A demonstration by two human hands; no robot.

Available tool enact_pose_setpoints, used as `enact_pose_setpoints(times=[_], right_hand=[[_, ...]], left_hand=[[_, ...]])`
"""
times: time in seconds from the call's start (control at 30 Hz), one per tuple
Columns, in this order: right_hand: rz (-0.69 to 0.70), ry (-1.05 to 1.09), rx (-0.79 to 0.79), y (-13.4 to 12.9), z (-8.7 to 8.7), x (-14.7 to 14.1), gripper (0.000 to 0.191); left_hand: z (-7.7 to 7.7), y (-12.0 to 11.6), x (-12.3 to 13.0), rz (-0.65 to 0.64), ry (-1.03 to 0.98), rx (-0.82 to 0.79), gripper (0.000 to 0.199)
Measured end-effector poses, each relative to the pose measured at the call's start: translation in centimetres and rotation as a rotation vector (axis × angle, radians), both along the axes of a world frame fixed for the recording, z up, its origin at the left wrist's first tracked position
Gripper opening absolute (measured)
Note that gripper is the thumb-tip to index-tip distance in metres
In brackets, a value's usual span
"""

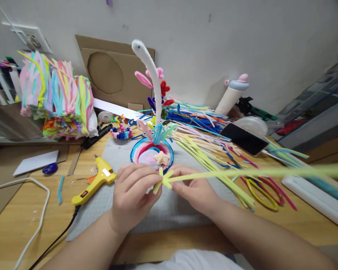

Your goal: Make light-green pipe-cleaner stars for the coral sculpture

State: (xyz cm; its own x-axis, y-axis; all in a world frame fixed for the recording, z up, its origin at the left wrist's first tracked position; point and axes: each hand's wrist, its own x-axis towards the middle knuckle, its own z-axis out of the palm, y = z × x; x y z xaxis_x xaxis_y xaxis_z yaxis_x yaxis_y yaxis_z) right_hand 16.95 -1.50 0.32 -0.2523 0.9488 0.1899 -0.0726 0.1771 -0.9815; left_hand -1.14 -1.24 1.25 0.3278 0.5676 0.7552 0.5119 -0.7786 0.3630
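Between my two hands is a yellow-green pipe cleaner (202, 175), bent into short star-like points at its left end, its long tail running off to the right edge. My left hand (136, 191) pinches the shaped end from the left. Fingers of my right hand (193, 187) close on it from the other side, where the tail begins. Just beyond them stands a round striped base (134, 149) in blue, pink and white, with a beige star (162, 159) on it and a tall white fuzzy stem (154, 82) bearing coloured loops.
A yellow glue gun (97, 180) lies left on the grey mat (92, 217). To the right are yellow-green pipe cleaners (222, 176), scissors (261, 193), a black phone (243, 138) and a white bar (317, 198). Bundled pipe cleaners (56, 93) stand back left.
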Motion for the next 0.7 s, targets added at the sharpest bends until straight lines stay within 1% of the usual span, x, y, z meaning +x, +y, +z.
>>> enact_pose_setpoints(times=[0.07,0.13,0.2,0.3,0.37,0.47,0.53,0.7], right_hand=[[0.075,0.128,-0.165,-0.5,0.1,-0.5,0.015],[0.065,0.3,-0.31,-0.8,0.0,-1.0,0.019],[0.075,0.385,-0.385,-1.0,-0.3,-1.3,0.024],[0.13,0.388,-0.411,-1.0,-0.6,-1.3,0.028],[0.146,0.394,-0.415,-0.9,-0.7,-1.1,0.024],[0.137,0.443,-0.454,-0.8,-0.8,-1.0,0.017],[0.13,0.472,-0.48,-0.7,-0.8,-1.0,0.016],[0.141,0.497,-0.482,-0.6,-0.9,-1.1,0.026]], left_hand=[[0.0,-0.2,-0.1,-0.002,0.032,0.058,0.029],[-0.2,-0.4,-0.3,0.001,0.059,0.089,0.031],[-0.4,-0.5,-0.4,0.013,0.07,0.112,0.033],[-0.7,-0.5,-0.6,0.046,0.072,0.142,0.036],[-0.8,-0.5,-0.6,0.072,0.078,0.16,0.036],[-0.6,-0.5,-0.5,0.084,0.101,0.159,0.036],[-0.4,-0.4,-0.2,0.074,0.104,0.154,0.034],[-0.2,-0.1,0.3,0.072,0.031,0.159,0.027]])
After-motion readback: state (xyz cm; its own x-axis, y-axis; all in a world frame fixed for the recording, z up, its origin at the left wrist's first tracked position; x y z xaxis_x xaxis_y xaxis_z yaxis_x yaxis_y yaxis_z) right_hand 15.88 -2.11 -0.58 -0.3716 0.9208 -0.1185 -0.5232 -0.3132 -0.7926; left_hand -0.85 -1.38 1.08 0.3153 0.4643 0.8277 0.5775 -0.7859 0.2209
